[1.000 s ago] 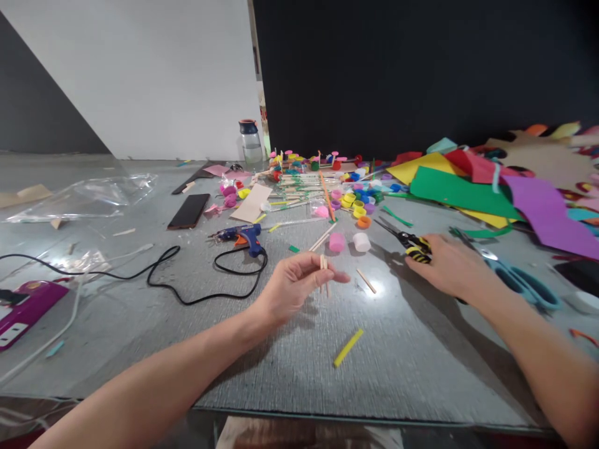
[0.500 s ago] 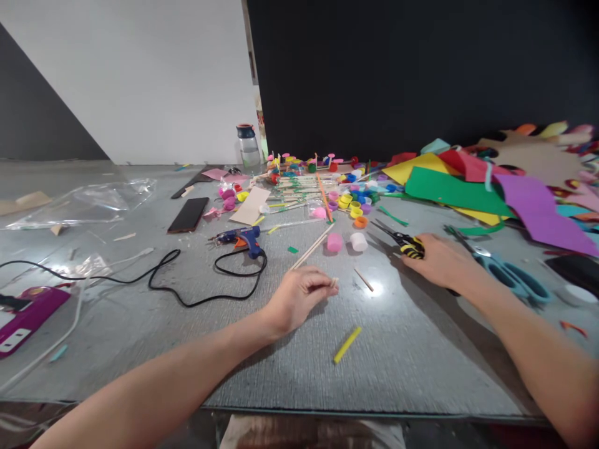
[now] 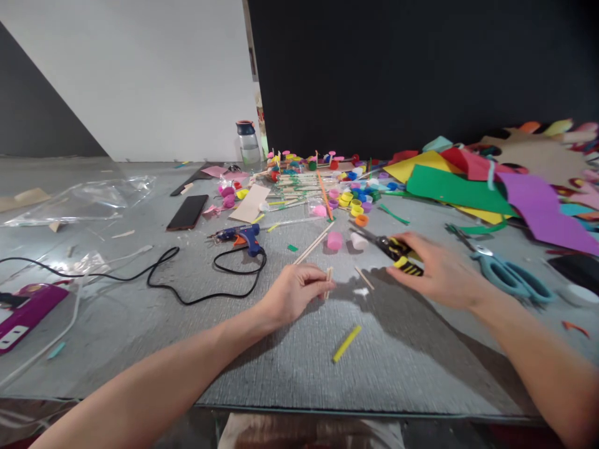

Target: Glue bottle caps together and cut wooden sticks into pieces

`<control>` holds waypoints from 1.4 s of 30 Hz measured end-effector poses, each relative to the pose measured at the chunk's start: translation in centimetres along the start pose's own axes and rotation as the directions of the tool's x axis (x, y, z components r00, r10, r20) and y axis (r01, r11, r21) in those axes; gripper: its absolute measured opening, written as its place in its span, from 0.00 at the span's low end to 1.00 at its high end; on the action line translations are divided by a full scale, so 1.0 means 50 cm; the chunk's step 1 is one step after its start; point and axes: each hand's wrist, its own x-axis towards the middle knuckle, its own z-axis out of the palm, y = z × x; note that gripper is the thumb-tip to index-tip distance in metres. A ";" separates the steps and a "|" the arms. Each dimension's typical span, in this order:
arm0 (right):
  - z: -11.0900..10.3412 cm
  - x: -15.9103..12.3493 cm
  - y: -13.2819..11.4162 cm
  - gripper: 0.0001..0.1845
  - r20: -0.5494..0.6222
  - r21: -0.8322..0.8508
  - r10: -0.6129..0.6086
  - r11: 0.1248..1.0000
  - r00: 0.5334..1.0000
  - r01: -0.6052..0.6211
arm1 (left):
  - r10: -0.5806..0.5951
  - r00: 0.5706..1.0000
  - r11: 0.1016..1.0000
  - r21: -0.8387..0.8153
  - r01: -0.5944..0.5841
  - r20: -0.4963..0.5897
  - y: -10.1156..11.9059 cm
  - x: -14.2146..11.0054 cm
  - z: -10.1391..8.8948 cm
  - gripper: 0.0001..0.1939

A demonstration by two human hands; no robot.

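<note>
Near centre, the left hand (image 3: 294,293) pinches short, slim, pale wooden sticks (image 3: 329,280); to its right, the right hand (image 3: 440,271) grips black-and-yellow-handled metal pliers (image 3: 392,247). A streaked grey tabletop (image 3: 397,368) stretches toward a white wall (image 3: 163,75) and a black wall (image 3: 421,75).

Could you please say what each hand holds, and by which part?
Left hand: short sticks, pinched near their middles. Right hand: black-and-yellow tool, by its handles.

Glare whitens the table (image 3: 281,368) at left, while soft shadows spread beside the right hand (image 3: 435,271).
</note>
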 end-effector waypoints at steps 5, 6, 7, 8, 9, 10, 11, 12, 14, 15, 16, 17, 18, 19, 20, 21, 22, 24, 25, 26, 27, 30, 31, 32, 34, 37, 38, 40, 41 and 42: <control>-0.010 -0.018 -0.072 0.25 0.102 0.137 -0.219 0.969 0.970 0.204 | -0.107 0.989 0.974 -0.188 0.124 0.098 0.047 -0.017 -0.010 0.10; -0.012 -0.021 -0.078 0.25 0.105 0.149 -0.231 0.965 0.967 0.214 | -0.103 0.987 0.973 -0.193 0.125 0.120 0.054 -0.020 -0.012 0.10; -0.013 -0.023 -0.081 0.25 0.104 0.156 -0.237 0.963 0.966 0.219 | -0.101 0.986 0.974 -0.188 0.125 0.135 0.060 -0.023 -0.014 0.11; -0.014 -0.025 -0.082 0.26 0.101 0.159 -0.240 0.962 0.966 0.222 | -0.095 0.985 0.977 -0.175 0.120 0.145 0.064 -0.025 -0.015 0.11; -0.015 -0.027 -0.083 0.26 0.099 0.156 -0.241 0.962 0.965 0.224 | -0.087 0.985 0.982 -0.155 0.110 0.147 0.066 -0.027 -0.017 0.12; -0.016 -0.029 -0.082 0.26 0.096 0.149 -0.242 0.963 0.965 0.226 | -0.078 0.986 0.987 -0.131 0.097 0.145 0.068 -0.027 -0.018 0.12; -0.017 -0.031 -0.081 0.27 0.093 0.140 -0.243 0.963 0.966 0.229 | -0.065 0.988 0.991 -0.108 0.080 0.140 0.069 -0.027 -0.018 0.12; -0.018 -0.033 -0.080 0.27 0.089 0.132 -0.244 0.964 0.966 0.231 | -0.051 0.990 0.994 -0.088 0.063 0.135 0.070 -0.028 -0.019 0.11; -0.018 -0.037 -0.080 0.27 0.079 0.118 -0.247 0.964 0.966 0.237 | -0.028 0.992 0.998 -0.061 0.035 0.121 0.071 -0.028 -0.019 0.10; -0.018 -0.038 -0.080 0.27 0.073 0.113 -0.247 0.965 0.966 0.238 | -0.019 0.994 0.999 -0.049 0.025 0.112 0.072 -0.028 -0.018 0.09; -0.018 -0.039 -0.081 0.27 0.068 0.110 -0.248 0.964 0.966 0.240 | -0.011 0.994 0.999 -0.033 0.015 0.105 0.074 -0.029 -0.018 0.09; -0.019 -0.039 -0.082 0.27 0.066 0.108 -0.250 0.964 0.966 0.242 | -0.001 0.995 1.000 -0.012 0.002 0.099 0.075 -0.030 -0.018 0.09; -0.019 -0.039 -0.084 0.27 0.062 0.106 -0.252 0.964 0.966 0.245 | 0.011 0.995 1.000 0.015 -0.012 0.097 0.077 -0.031 -0.018 0.09; -0.020 -0.039 -0.086 0.27 0.060 0.106 -0.255 0.963 0.965 0.247 | 0.023 0.995 0.999 0.044 -0.028 0.097 0.078 -0.032 -0.018 0.09; -0.021 -0.039 -0.088 0.27 0.057 0.105 -0.257 0.963 0.965 0.250 | 0.037 0.994 0.996 0.073 -0.045 0.099 0.080 -0.033 -0.019 0.09; -0.022 -0.039 -0.091 0.26 0.055 0.104 -0.259 0.962 0.964 0.252 | 0.052 0.994 0.993 0.099 -0.062 0.100 0.082 -0.033 -0.019 0.09; -0.023 -0.038 -0.093 0.26 0.053 0.103 -0.260 0.962 0.964 0.253 | 0.068 0.993 0.989 0.123 -0.080 0.098 0.083 -0.034 -0.020 0.10; -0.025 -0.039 -0.096 0.26 0.055 0.104 -0.258 0.962 0.965 0.251 | 0.102 0.991 0.979 0.170 -0.116 0.088 0.085 -0.034 -0.021 0.10; -0.026 -0.039 -0.097 0.26 0.057 0.106 -0.256 0.963 0.965 0.249 | 0.120 0.989 0.972 0.192 -0.134 0.083 0.086 -0.034 -0.021 0.11; -0.026 -0.040 -0.098 0.26 0.059 0.110 -0.255 0.963 0.965 0.248 | 0.137 0.987 0.965 0.213 -0.152 0.080 0.085 -0.034 -0.021 0.11; -0.026 -0.041 -0.098 0.26 0.061 0.114 -0.253 0.963 0.966 0.245 | 0.153 0.985 0.959 0.230 -0.168 0.081 0.085 -0.034 -0.021 0.11; -0.025 -0.043 -0.098 0.26 0.077 0.122 -0.239 0.966 0.968 0.228 | 0.180 0.979 0.944 0.261 -0.200 0.100 0.080 -0.034 -0.020 0.11; -0.025 -0.044 -0.098 0.26 0.084 0.122 -0.233 0.967 0.969 0.222 | 0.182 0.978 0.943 0.265 -0.204 0.106 0.079 -0.034 -0.020 0.11; -0.024 -0.044 -0.098 0.26 0.089 0.122 -0.228 0.969 0.969 0.217 | 0.183 0.977 0.941 0.267 -0.206 0.108 0.078 -0.034 -0.020 0.11; -0.023 -0.044 -0.099 0.26 0.098 0.127 -0.224 0.969 0.970 0.211 | 0.191 0.976 0.940 0.267 -0.213 0.107 0.079 -0.034 -0.021 0.11; -0.024 -0.043 -0.102 0.26 0.106 0.149 -0.231 0.965 0.967 0.214 | 0.207 0.972 0.937 0.263 -0.229 0.108 0.083 -0.033 -0.022 0.09; -0.024 -0.043 -0.103 0.26 0.109 0.156 -0.232 0.964 0.966 0.214 | 0.211 0.971 0.936 0.263 -0.233 0.111 0.084 -0.033 -0.023 0.09; -0.024 -0.043 -0.103 0.26 0.117 0.165 -0.235 0.963 0.965 0.214 | 0.221 0.968 0.933 0.262 -0.246 0.119 0.086 -0.032 -0.023 0.09; -0.024 -0.043 -0.103 0.26 0.122 0.169 -0.235 0.962 0.964 0.213 | 0.230 0.965 0.930 0.263 -0.255 0.124 0.087 -0.031 -0.024 0.09; -0.023 -0.043 -0.102 0.26 0.128 0.175 -0.234 0.962 0.964 0.210 | 0.240 0.962 0.926 0.267 -0.266 0.128 0.087 -0.031 -0.024 0.09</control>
